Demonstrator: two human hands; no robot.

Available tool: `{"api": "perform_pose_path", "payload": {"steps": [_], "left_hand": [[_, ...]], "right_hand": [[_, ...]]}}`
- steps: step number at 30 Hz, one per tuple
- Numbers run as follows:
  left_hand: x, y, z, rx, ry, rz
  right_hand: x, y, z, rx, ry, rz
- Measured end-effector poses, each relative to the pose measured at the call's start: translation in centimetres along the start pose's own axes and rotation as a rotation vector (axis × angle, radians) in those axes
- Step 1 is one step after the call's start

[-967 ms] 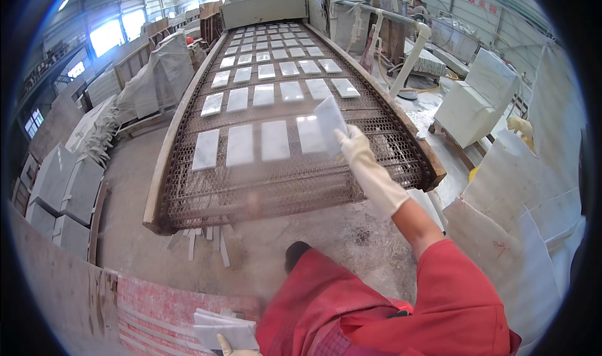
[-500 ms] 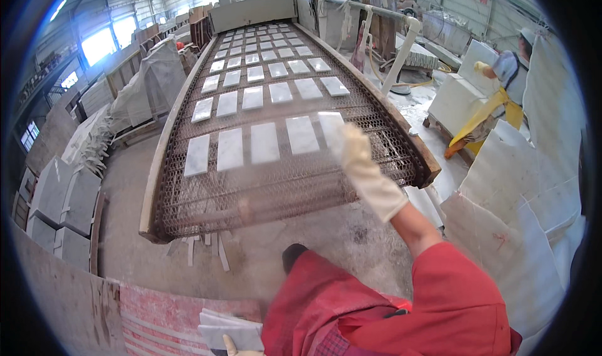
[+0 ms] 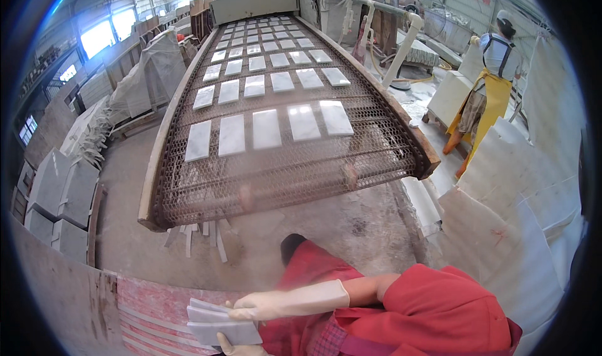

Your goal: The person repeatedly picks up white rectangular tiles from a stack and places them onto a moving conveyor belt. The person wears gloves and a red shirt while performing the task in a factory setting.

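A small stack of white marble tiles (image 3: pixel 216 323) is held low in front of me, slightly fanned at its upper left. My left hand (image 3: pixel 237 348), in a cream glove, grips the stack from below, its thumb over the front tile; the picture's lower edge cuts off the rest. In a matching long glove, my right hand (image 3: pixel 252 307) closes over the stack's upper right edge, with its fingertips on the tiles. Ahead, more marble tiles (image 3: pixel 266 129) lie flat in rows on a mesh conveyor belt (image 3: pixel 276 174), apart from both hands.
Wooden rails (image 3: pixel 157 174) edge the conveyor. A red-and-white striped surface (image 3: pixel 147 312) lies under the stack. Stone offcuts (image 3: pixel 219 242) litter the floor. Grey blocks (image 3: pixel 66 205) stand left; pale sheets (image 3: pixel 501 212) rise right. A person in a yellow apron (image 3: pixel 492 99) stands beyond them.
My right hand has left the tile at the belt's near right and come down to the held stack. That tile now lies flat. The person in yellow has straightened up.
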State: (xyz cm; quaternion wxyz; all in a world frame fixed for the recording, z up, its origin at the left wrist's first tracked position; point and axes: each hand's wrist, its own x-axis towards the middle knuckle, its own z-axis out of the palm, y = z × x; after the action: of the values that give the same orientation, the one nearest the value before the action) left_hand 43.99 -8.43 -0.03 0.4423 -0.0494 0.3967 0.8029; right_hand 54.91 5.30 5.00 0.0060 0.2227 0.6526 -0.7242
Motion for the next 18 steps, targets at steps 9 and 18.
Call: {"api": "perform_pose_path", "payload": {"steps": [9, 18], "left_hand": [[1.2, -1.6, -0.8, -0.196, -0.035, -0.134], [3.8, -1.2, -3.9, -0.07, 0.077, -0.078]], "right_hand": [[0.2, -0.4, 0.4, -0.495, 0.481, -0.103], [-6.3, -4.0, -9.4, -0.157, 1.074, -0.141]]}}
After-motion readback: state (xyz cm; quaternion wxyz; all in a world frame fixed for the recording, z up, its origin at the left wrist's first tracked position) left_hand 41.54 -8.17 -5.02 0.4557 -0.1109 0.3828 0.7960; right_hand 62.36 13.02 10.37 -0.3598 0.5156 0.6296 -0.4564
